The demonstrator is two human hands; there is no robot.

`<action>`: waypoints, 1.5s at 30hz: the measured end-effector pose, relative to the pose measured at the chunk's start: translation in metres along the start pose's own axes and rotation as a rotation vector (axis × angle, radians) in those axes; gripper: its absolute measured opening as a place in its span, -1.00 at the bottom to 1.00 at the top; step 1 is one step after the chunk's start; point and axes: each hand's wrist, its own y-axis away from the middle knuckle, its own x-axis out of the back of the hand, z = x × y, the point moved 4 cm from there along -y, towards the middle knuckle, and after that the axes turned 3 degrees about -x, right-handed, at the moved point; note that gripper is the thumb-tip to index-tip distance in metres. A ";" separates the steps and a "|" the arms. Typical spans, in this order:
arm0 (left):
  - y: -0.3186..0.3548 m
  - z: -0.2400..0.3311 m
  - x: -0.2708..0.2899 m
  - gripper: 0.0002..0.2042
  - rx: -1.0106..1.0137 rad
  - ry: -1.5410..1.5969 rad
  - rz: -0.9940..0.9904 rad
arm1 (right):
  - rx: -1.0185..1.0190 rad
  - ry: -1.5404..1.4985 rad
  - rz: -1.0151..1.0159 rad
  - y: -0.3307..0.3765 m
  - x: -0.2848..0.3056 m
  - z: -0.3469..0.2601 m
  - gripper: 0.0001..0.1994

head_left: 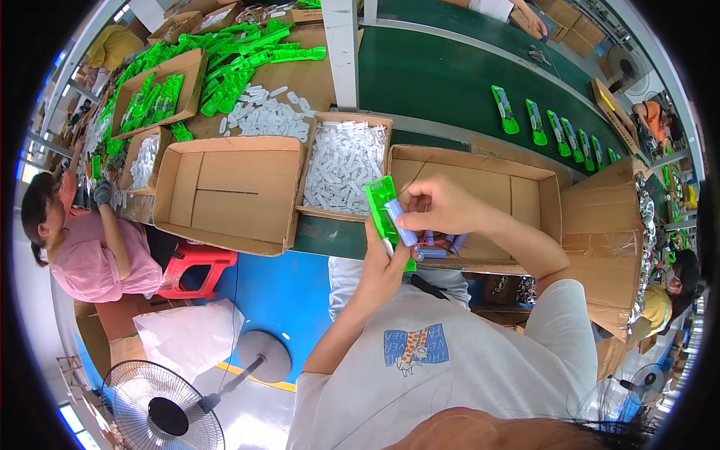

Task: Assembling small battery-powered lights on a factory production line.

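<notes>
Clasped in the left hand (380, 271), the green shell (381, 202) tilts up-left lengthwise over the cardboard box's (544, 206) left edge; the right hand (441, 206) pinches its purple cell (400, 223); bare box floor spreads rightward.

A green workbench (311, 237) carries a shallow cardboard tray (236, 187) at nine to ten o'clock, a box (352, 118) of white pieces (343, 169) at twelve, and another tray (536, 187) at two. At one o'clock a green belt (442, 71) bears green casings (535, 122), strung toward two. At seven, a fan base (276, 351) stands on blue floor (300, 289).
</notes>
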 end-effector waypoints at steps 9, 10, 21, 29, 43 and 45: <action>-0.005 0.011 0.027 -0.60 0.056 -0.029 0.040 | 0.131 -0.073 0.048 -0.041 -0.022 -0.007 -0.74; -0.007 0.007 0.037 -0.62 0.051 0.088 0.062 | 0.131 -0.129 -0.013 -0.053 -0.025 -0.003 -0.72; 0.008 0.009 0.062 -0.76 0.069 0.411 0.373 | 0.303 1.020 0.149 -0.185 -0.005 0.034 -0.81; 0.005 0.002 0.057 -0.76 0.132 0.406 0.329 | 0.356 0.981 0.229 -0.180 -0.008 0.033 -0.82; 0.004 0.000 0.055 -0.71 0.135 0.348 0.328 | 0.338 0.372 0.180 -0.165 0.015 0.018 -0.81; 0.002 -0.001 0.057 -0.67 0.144 0.303 0.300 | 0.202 -0.139 0.073 -0.152 0.016 -0.001 -0.81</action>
